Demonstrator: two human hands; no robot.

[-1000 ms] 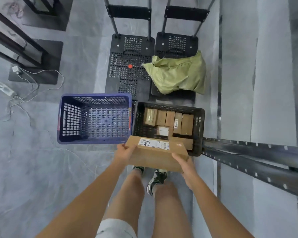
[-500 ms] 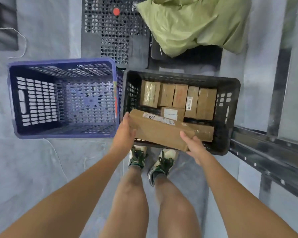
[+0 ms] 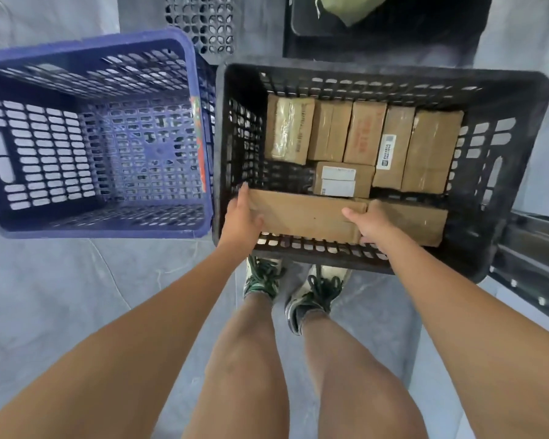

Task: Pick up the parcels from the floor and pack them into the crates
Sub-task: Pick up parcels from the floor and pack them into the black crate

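Two hands hold a long cardboard parcel low inside the black crate, against its near wall; the parcel's underside is hidden. Left hand grips the left end, right hand grips the right end, covering where it meets a second flat box. Six boxes fill the far side; a gap remains between. Blue crate touches the black crate's left wall.

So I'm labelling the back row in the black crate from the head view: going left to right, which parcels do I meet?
In the black crate: plastic-wrapped parcel → plain brown parcel → parcel with red print → parcel with white barcode label → large taped parcel.
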